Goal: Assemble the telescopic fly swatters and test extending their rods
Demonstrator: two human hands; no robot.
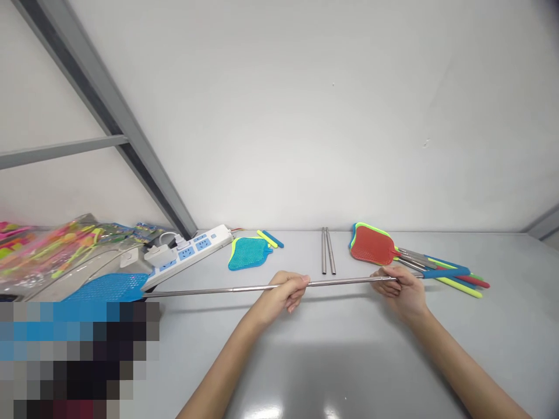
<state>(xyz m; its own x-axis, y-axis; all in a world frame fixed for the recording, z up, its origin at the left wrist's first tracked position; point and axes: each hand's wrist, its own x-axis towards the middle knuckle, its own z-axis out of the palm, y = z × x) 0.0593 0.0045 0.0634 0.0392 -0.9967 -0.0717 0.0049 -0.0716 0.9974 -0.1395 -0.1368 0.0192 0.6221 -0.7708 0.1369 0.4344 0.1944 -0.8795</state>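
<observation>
Both hands hold one fly swatter, whose long telescopic metal rod (244, 288) lies almost level above the grey table. Its blue mesh head (113, 286) reaches far left, partly covered by a pixelated patch, and its blue handle (446, 272) points right. My left hand (286, 291) is closed round the middle of the rod. Closer to the handle, my right hand (399, 288) pinches the rod between thumb and fingers. Behind the right hand, a stack of fly swatters with a red head (372, 244) on top lies with its handles fanned to the right.
Two loose metal rods (324, 250) lie near the wall. Left of them are loose blue and yellow-green swatter heads (248, 254) and two short handles (271, 238). A white power strip (213, 238) with plugs, bagged colourful items (65, 238) and a metal frame (126, 128) are at left.
</observation>
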